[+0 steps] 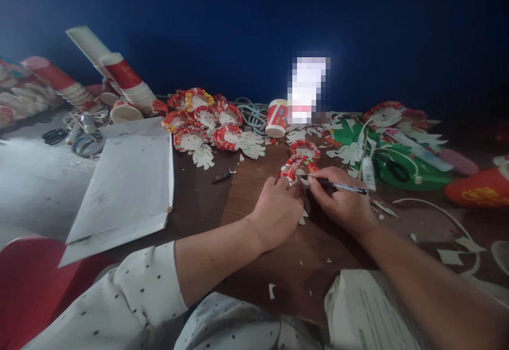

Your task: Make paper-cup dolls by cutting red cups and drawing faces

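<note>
My right hand is closed around a black pen, whose tip touches or nearly touches a white paper part framed by red curled paper. My left hand is bent over that red and white paper craft, fingers closed on its lower edge; the fingertips are partly hidden. Just behind it lies another red-ringed paper craft with a white middle. Both hands rest over a brown board.
Several finished-looking red and white paper crafts are heaped at the back left, beside a paper cup. A lit screen stands behind. White sheets lie left; a glue bottle, green paper and scraps lie right.
</note>
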`<state>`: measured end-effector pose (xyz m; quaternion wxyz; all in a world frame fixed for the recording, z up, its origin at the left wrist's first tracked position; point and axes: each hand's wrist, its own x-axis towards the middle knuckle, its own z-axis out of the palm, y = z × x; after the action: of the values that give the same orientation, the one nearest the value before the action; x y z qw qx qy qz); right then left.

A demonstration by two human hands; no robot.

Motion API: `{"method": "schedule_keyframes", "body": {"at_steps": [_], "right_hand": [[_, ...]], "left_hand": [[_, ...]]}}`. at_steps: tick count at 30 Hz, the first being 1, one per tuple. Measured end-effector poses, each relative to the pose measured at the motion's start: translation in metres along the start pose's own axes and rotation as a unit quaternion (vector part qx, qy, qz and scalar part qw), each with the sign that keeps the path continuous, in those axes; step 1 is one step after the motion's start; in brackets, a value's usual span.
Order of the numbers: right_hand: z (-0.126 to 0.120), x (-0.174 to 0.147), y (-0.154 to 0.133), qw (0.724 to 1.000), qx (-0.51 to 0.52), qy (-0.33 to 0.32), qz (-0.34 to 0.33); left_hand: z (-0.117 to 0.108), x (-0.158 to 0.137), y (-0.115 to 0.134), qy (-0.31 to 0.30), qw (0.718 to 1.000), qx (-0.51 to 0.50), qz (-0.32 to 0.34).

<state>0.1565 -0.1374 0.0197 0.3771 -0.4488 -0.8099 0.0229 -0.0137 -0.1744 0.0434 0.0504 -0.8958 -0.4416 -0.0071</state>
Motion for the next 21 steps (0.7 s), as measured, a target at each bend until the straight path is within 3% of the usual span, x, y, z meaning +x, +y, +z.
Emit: {"method": "schedule_keyframes", "body": {"at_steps": [21], "right_hand": [[0.0004,0.0006,-0.0008,1.0,0.0,-0.002,-0.003]], "left_hand": [[0.0017,0.0,0.0003,0.016,1.0,-0.006,-0.001]]}}
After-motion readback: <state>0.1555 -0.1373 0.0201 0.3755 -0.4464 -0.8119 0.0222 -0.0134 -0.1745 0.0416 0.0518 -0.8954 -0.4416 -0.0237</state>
